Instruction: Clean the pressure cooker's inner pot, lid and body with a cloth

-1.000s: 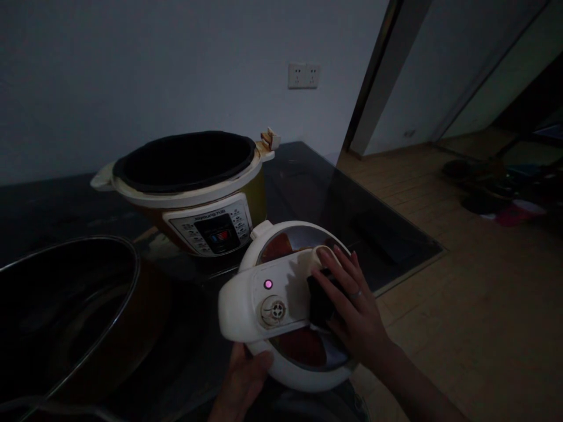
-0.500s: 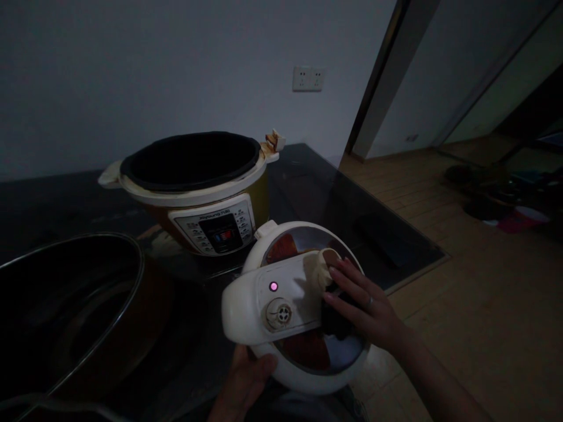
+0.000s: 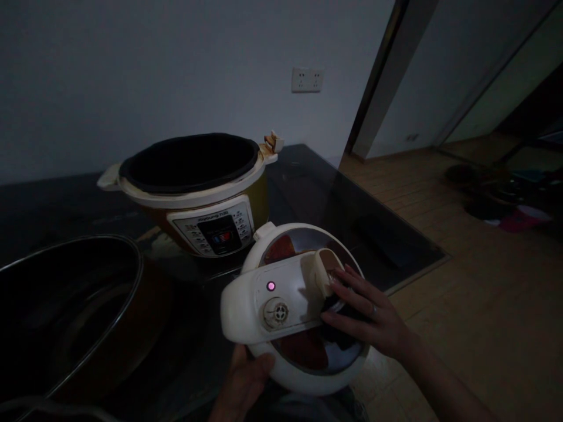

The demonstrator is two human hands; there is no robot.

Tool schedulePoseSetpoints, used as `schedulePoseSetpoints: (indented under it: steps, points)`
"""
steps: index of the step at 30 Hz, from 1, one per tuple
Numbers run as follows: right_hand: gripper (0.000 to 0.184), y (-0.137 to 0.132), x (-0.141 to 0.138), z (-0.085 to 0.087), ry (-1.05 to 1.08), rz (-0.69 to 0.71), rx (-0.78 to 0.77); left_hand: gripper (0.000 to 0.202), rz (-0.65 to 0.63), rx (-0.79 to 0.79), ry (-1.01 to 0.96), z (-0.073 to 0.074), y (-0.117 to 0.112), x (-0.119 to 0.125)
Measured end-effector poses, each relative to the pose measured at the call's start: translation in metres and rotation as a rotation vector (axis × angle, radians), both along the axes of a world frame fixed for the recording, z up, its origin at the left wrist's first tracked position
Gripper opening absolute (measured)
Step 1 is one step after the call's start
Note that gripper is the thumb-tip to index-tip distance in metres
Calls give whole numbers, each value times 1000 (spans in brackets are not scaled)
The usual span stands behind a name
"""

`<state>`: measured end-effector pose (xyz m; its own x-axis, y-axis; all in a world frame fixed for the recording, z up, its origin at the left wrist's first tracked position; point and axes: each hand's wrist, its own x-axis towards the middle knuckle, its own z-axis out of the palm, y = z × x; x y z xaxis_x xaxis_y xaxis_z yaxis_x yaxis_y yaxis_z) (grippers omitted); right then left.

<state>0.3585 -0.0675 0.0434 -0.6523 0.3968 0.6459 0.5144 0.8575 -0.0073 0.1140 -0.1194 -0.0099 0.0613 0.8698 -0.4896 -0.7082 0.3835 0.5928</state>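
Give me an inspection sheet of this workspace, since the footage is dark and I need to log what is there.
Surface: dark glossy countertop, reflective.
Job's things: white cooker lid, held tilted over the counter's near edge; a dark cloth pressed on its top.
Clutter: open pressure cooker base with display lit; dark inner pot at left.
Hands: left hand grips the lid's near rim; right hand presses the cloth beside the lid's handle.
Cables: nothing seen.
Surroundings: wall socket, doorway, wooden floor with dim items at far right.
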Motion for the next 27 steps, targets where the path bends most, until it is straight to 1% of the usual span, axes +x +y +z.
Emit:
schedulePoseSetpoints:
  steps: [4,8,12,14,16,17,18,19,20,22,24,26,27]
  points:
    - [45,-5,8,-10,9,-40,-19,86,-9,21,-20,-1,1,-1]
    - [52,-11,19,-14,105,-169,-31,88,-1,19,-15,1,2,0]
    - [53,-20,29,-9,308,-265,-158,77,22,34,-29,0,2,1]
    - [51,-22,33,-5,427,-372,-228,72,32,37,-29,-1,1,1]
    - [47,-19,36,1,504,-518,-260,70,41,32,-22,-2,1,1]
    - [45,-16,37,4,509,-573,-269,69,46,29,-17,-2,2,1]
    - [43,-12,38,8,490,-597,-279,68,51,26,-12,-2,2,1]
    - [42,-6,39,13,448,-586,-293,67,54,25,-10,-2,2,1]
    - [41,0,39,18,389,-540,-310,66,58,26,-11,-2,2,1]
    - [42,14,37,28,260,-382,-365,65,59,33,-21,-2,2,1]
    - [43,27,34,37,176,-212,-422,63,46,32,-29,-4,2,0]
    - [42,38,31,44,143,-88,-470,60,41,27,-38,-6,2,-1]
    - [40,42,30,46,136,-50,-488,59,42,22,-41,-7,1,-1]
